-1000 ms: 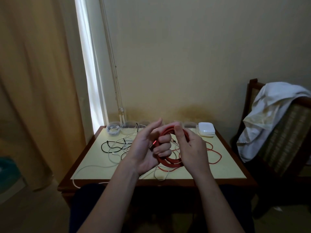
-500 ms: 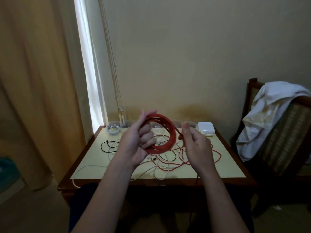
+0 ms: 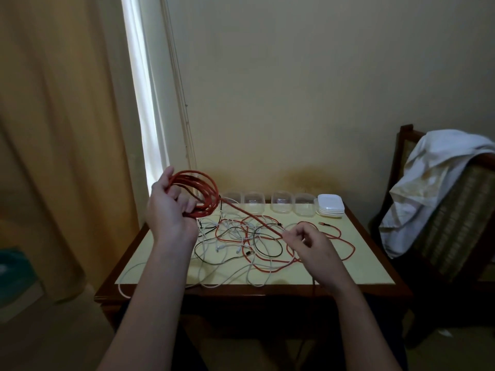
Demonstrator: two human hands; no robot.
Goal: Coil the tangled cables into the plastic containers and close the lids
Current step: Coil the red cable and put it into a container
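In the left hand [image 3: 168,212], raised over the far left corner of the table [image 3: 361,266]: a red coil [image 3: 207,192] of several turns, gripped by curled fingers passed through its middle. From the coil, one taut red strand [image 3: 251,218] down and right to the right hand [image 3: 313,247], pinched there between thumb and fingertips, the other fingers curled.

Under and between both hands, on the pale yellow top: a loose tangle of cables [image 3: 241,245], red, white and black, crossing one another, with one white loop hanging over the near edge. In that tangle, more red cable, looping round to the right of the right hand.

Along the far edge, four clear containers [image 3: 281,202] in a row, lids off, the leftmost partly behind the coil. Just right of them, one stack of white lids [image 3: 330,208].

Right of the table, a wooden chair [image 3: 455,236] with a white cloth [image 3: 434,178] draped over its back. To the left, a tan curtain [image 3: 53,129] beside a bright window strip [image 3: 142,103].
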